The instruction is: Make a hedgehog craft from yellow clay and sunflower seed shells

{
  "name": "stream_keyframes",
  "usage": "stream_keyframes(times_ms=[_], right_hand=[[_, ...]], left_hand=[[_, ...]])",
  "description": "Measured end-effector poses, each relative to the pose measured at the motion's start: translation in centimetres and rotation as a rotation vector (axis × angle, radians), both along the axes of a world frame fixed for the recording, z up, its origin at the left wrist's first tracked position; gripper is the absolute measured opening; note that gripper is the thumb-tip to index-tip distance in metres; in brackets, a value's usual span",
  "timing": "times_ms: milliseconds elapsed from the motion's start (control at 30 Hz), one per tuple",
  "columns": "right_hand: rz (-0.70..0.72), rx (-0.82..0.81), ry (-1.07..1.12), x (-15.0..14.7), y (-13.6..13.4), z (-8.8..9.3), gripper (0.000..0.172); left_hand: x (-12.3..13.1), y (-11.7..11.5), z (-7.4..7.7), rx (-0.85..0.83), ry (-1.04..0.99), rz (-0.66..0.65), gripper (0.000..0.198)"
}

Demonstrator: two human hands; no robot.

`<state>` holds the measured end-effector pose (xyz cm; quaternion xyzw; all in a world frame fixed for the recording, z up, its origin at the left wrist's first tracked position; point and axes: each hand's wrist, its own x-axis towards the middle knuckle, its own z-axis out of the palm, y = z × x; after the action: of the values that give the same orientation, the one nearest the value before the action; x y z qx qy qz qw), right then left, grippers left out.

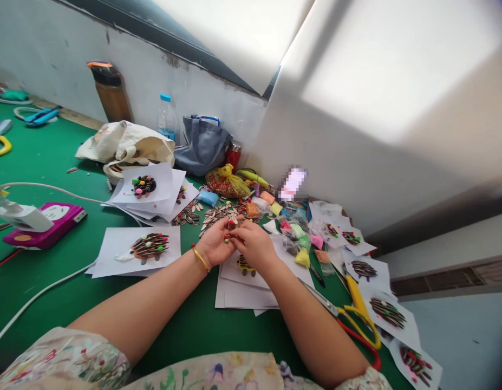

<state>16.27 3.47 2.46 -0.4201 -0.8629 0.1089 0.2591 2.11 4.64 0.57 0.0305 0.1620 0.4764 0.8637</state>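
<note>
Cupping balls (pixel 227 240) in upturned, unclenched left hand (pixel 213 245), presumably to prevent rolling.
Holding right hand (pixel 254 244) over them, fingers together, pinched item unclear; working above paper (pixel 238 297), with seeds (pixel 216 216) just beyond, likely for easy reach.

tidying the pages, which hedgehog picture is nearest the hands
The yellow-edged hedgehog, on the white sheet just below the right hand; the others lie farther out, left or right.
</note>
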Motion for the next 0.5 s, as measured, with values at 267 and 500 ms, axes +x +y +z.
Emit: stream_keyframes(times_ms=[267, 500], right_hand=[[-0.024, 0.055, -0.119, -1.1, 0.4, -0.5, 0.016], [-0.103, 0.045, 0.196, 0.1, 0.0, 0.8, 0.020]], left_hand=[[-0.3, 0.2, 0.4, 0.011, 0.065, 0.023, 0.031], [-1.3, 0.4, 1.8, 0.072, 0.191, 0.173, 0.024]])
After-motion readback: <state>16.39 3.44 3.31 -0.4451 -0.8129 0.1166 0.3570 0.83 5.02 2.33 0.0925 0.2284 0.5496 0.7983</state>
